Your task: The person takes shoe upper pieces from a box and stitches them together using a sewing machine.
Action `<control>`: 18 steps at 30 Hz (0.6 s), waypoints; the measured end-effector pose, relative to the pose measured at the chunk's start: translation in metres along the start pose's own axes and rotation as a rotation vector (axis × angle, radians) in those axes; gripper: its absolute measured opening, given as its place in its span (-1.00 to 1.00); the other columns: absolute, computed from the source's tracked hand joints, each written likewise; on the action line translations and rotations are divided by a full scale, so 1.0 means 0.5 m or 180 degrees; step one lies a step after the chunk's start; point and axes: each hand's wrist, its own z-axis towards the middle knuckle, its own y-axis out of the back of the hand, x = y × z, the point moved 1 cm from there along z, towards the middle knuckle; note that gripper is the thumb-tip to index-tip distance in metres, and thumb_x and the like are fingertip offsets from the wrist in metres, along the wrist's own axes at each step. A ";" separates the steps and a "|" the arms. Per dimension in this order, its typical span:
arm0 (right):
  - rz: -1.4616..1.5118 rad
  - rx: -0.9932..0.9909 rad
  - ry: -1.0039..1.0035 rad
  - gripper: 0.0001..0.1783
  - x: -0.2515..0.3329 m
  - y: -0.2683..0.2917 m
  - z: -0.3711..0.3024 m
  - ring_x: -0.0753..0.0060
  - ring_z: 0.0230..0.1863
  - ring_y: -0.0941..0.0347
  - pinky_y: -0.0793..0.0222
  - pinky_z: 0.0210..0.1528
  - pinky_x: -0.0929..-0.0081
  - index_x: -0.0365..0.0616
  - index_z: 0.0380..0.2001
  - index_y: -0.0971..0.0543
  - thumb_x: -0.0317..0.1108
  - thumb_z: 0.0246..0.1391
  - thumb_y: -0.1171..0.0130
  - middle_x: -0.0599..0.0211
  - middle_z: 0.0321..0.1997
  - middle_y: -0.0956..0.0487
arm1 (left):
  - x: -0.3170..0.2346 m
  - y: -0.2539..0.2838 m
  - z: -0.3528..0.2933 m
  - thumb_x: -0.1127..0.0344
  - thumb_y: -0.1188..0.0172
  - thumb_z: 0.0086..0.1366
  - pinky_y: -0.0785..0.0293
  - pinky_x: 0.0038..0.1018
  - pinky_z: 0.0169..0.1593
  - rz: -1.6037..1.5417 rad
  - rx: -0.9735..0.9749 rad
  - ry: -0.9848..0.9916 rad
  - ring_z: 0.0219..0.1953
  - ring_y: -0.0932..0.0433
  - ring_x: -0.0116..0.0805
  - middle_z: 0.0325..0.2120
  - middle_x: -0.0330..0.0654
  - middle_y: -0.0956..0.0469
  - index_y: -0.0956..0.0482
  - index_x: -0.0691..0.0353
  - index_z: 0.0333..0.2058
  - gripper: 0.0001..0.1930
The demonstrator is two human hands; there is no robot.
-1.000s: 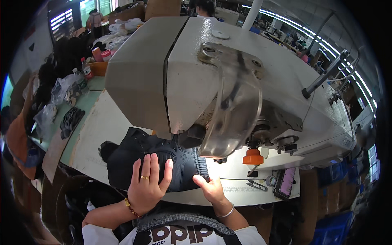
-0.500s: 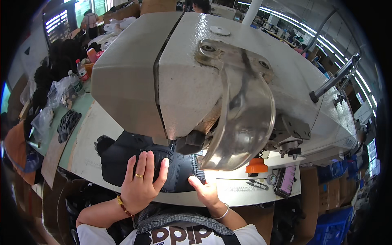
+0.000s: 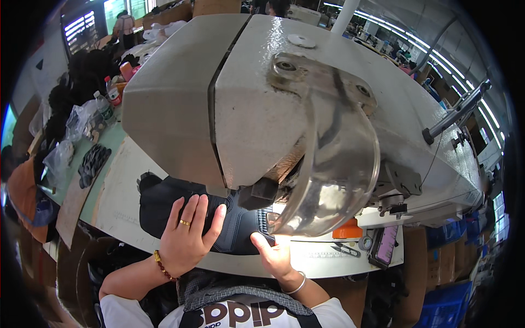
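Observation:
A black padded piece [image 3: 238, 229] with raised seams and a ribbed band lies flat under the head of a large pale sewing machine [image 3: 257, 109]. My left hand [image 3: 188, 229] rests palm down on its middle, fingers spread, with a ring and a beaded bracelet. At the piece's right end is my right hand [image 3: 276, 254], thumb stretched onto the near edge and apart from the fingers. Those fingers are partly covered by the curved clear guard [image 3: 333, 175] and washed out by bright light. The needle area is hidden behind the machine head and guard.
Right of the piece on the white table [image 3: 117, 202] lie thread snips [image 3: 345, 250], a ruler, an orange part [image 3: 347, 229] and a narrow case [image 3: 384, 246]. Dark bundled pieces [image 3: 94, 164], plastic bags and bottles [image 3: 104, 106] stand at left. Blue crates [image 3: 448, 306] sit low right.
The black piece has shifted slightly to the right under the machine head, its left end drawn in. Both hands stay on it in nearly the same pose. The view has shifted a little.

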 end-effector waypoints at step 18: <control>0.0206 -0.0271 0.0442 -0.85 0.017 -0.010 0.031 0.60 -0.23 -0.55 -0.47 -0.08 0.59 -0.39 -0.28 -0.68 -0.48 0.17 -0.32 0.35 -0.25 -0.68 | 0.013 -0.006 0.022 0.35 -0.05 0.23 -0.40 0.02 0.18 -0.0100 0.0073 -0.0021 0.04 -0.48 0.05 -0.02 0.16 -0.47 -0.40 0.24 0.19 -0.49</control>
